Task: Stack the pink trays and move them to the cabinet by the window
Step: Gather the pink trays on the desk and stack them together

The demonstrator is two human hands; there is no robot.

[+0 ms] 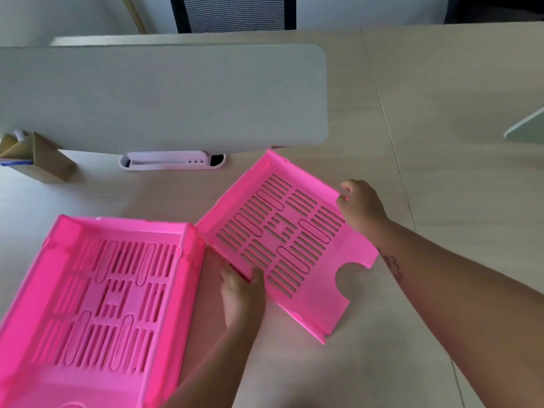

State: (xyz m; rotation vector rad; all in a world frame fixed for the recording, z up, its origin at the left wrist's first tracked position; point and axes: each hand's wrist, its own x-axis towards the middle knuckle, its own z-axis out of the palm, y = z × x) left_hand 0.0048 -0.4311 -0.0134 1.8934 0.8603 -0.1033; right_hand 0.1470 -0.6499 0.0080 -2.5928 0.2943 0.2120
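Two pink slotted trays are on the light wooden desk. One pink tray (pixel 97 301) lies flat at the near left, its rim up. The second pink tray (pixel 291 245) sits at the centre, turned at an angle and tilted. My left hand (pixel 241 295) grips its near left side wall, thumb over the edge. My right hand (pixel 360 207) holds its far right side wall. The two trays almost touch at the first tray's right wall.
A grey divider panel (pixel 162 95) stands across the desk behind the trays, with a white cable-port cover (pixel 172 161) at its foot. A cardboard holder (pixel 32 159) stands at the left edge. A chair back (pixel 235 13) shows beyond the desk (pixel 456 113).
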